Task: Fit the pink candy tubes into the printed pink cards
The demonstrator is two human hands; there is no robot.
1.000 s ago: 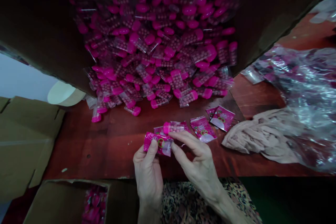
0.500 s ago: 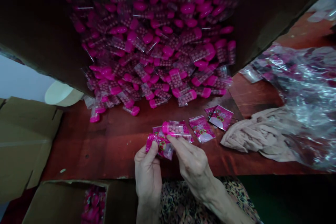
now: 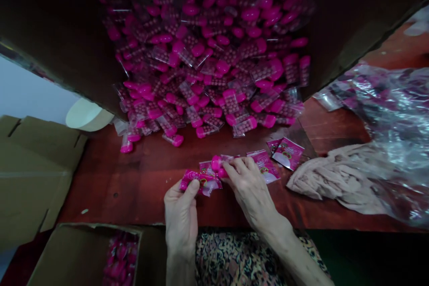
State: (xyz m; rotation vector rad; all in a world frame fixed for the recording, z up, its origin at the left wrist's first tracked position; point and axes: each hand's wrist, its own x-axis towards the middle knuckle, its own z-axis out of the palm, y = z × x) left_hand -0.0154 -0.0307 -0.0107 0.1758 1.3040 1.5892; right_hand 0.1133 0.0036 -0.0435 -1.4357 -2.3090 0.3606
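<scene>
Thumb and fingers of my left hand [image 3: 182, 214] pinch a pink printed sachet [image 3: 191, 179] above the red-brown table [image 3: 140, 192]. Just right of it, my right hand [image 3: 250, 190] is closed on a pink-capped clear tube [image 3: 217, 164]; the fingers cover most of its body. Beneath and between the hands, more printed sachets partly overlap. Beyond my right fingers lies a flat sachet [image 3: 266, 166], and farther right another sachet [image 3: 288, 153] rests partly over one more. A big pile of pink-capped tubes filled with small balls [image 3: 231, 100] spreads beyond my hands.
A large dark carton [image 3: 342, 18] surrounds the tube pile. To the right are a crumpled cloth [image 3: 338, 178] and clear plastic bags [image 3: 398, 129]. A white bowl [image 3: 89, 115] and cardboard flaps [image 3: 33, 178] stand left. Below the table edge, an open box [image 3: 83, 250] holds pink items.
My right fingers have moved from the tube's lower side to close over its body, hiding the balls inside. My left hand, with its sachet, has shifted slightly left. The view has shifted a little.
</scene>
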